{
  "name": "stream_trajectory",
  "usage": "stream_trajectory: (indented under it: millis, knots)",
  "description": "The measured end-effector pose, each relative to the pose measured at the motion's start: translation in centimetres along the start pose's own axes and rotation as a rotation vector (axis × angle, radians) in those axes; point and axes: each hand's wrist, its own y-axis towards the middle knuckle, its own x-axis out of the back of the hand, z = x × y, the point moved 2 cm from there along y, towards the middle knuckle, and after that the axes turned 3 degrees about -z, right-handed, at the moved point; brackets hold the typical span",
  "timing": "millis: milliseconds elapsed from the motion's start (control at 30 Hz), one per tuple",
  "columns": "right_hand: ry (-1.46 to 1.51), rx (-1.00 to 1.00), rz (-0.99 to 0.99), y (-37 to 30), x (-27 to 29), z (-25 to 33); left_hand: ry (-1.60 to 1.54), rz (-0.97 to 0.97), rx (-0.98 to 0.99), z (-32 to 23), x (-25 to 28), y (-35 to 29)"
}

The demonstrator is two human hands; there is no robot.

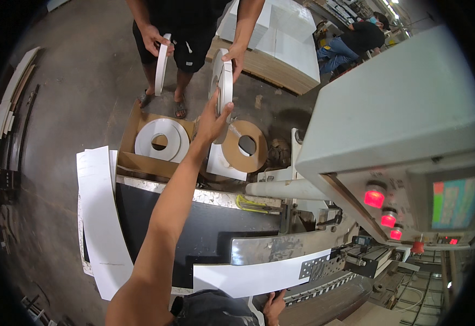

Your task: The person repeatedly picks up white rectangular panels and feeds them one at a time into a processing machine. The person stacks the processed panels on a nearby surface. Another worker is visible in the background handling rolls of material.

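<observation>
My left arm stretches forward, and my left hand [213, 120] is closed on a thick white roll of edge banding tape [224, 81]. A co-worker's hand [236, 58] holds the same roll from above. In the co-worker's other hand [155, 41] is a thinner white roll [162, 65], held on edge. My right hand [274, 308] is low by my body, beside the near edge of a long white panel strip [254, 275] lying on the machine. Only part of its fingers shows, and whether they grip anything is unclear.
Below the rolls stand an open cardboard box [130, 162] with white rolls [156, 136] and a brown-faced roll [256, 155]. White strips [99, 217] lie on the black-topped table [205, 228]. A control cabinet [389, 125] with red-lit buttons juts in at right. Stacked panels [281, 41] and another person [357, 41] are behind.
</observation>
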Motion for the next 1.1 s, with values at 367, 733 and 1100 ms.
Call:
stream_trajectory:
  millis: [367, 733, 1100]
  knots:
    - [-0.106, -0.065, 0.016, -0.5, 0.5, 1.4, -0.268, 0.093, 0.130, -1.8, 2.9, -2.5]
    - [0.037, 0.248, -0.112, -0.1, 1.3, 1.2, 0.309, 0.149, 0.133, -15.9, 12.8, -25.5]
    - [0.006, 0.205, -0.260, 5.5, -5.7, -7.8, 0.631, 0.422, 0.194, -24.5, 18.1, -48.6]
